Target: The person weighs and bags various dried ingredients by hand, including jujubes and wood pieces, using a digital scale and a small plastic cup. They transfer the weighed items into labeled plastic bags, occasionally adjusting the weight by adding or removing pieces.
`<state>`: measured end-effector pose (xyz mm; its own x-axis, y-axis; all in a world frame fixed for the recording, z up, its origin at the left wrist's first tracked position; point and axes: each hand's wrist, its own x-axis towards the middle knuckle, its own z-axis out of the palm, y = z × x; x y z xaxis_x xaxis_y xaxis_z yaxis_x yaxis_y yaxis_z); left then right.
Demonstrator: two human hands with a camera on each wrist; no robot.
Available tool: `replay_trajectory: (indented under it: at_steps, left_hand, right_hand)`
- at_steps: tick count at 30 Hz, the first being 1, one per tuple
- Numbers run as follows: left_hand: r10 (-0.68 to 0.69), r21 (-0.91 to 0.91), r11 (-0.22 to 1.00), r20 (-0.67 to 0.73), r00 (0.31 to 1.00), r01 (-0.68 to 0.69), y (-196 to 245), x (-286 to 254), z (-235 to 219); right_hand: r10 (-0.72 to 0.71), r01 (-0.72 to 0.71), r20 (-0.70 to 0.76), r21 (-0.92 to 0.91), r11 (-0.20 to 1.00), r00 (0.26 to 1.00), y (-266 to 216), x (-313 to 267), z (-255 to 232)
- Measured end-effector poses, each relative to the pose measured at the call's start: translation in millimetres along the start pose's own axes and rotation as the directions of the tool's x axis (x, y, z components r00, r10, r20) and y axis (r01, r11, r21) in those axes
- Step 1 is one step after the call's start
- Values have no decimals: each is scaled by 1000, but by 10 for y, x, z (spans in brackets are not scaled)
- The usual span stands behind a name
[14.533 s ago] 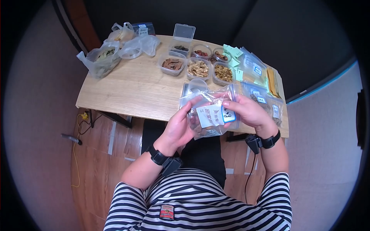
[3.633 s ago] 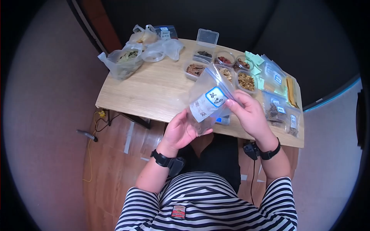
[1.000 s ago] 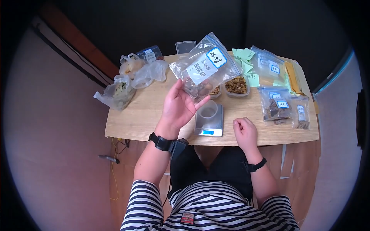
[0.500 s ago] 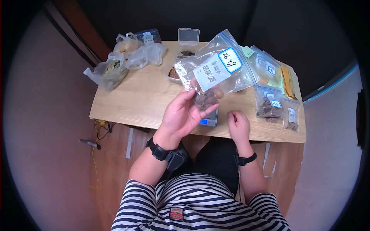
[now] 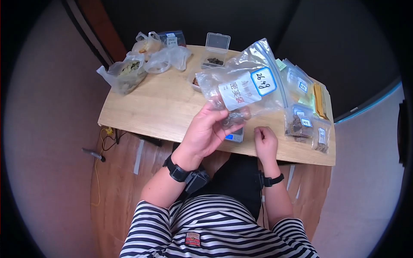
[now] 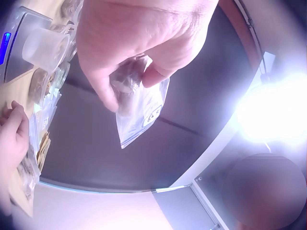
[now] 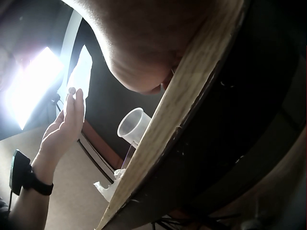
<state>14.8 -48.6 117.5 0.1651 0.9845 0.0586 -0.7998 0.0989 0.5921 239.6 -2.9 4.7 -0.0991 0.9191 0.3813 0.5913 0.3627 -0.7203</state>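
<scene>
Left grip (image 5: 205, 131) pinches labelled bag (image 5: 241, 89) low, round its contents (image 5: 234, 119); should that slacken, bag could slide free. Right grip (image 5: 266, 142) rests loosely curled on table (image 5: 150, 105).

Indoor workspace, dark panels (image 5: 344, 56), wooden table (image 5: 146, 112), digital scale (image 5: 235, 136)

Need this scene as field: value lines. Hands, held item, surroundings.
left hand: raised, holding a clear plastic zip bag
bag label: handwritten "26.4g", blue border
bag contents: rounded brown pieces, count unclear
right hand: resting on the pale wooden table near the front edge, nothing visible in it
grey digital scale: translucent plastic cup on top; reading illegible
table, left side: translucent white plastic bags
table, right side: labelled clear bags of brown pieces, yellow-brown paper packets
</scene>
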Motion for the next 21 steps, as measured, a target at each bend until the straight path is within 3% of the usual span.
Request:
replay_trajectory:
  at_steps: [8,16,19,21]
  left_hand:
    - [-43,53,997,-75,996,47,345,618,-211]
    - [-37,399,911,-162,986,100,589,1472,-247]
    - [-70,520,844,-136,988,131,580,1766,-365]
    - [-38,597,789,-189,981,145,545,1923,-389]
  right_hand:
    - [40,-39,-5,42,998,999,6,-15,-19]
    - [-8,8,-4,42,999,1000,12,0,-50]
    - [-22,21,1,50,999,1000,-5,15,-80]
    - [-16,15,13,51,999,1000,-13,23,-104]
